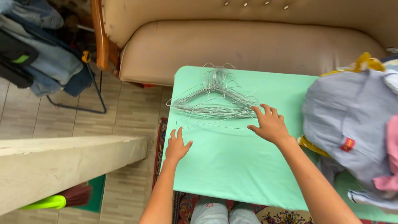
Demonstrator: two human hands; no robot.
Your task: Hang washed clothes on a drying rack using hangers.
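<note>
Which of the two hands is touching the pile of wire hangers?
The right hand: its fingertips reach the right end of the wire hangers. The left hand lies flat on the green cover, apart from them.

Tan sofa [248,45] sits behind, clothes pile [352,120] right, jeans on a rack [54,62] left, broom [58,200] on the tiled floor [124,112].
</note>
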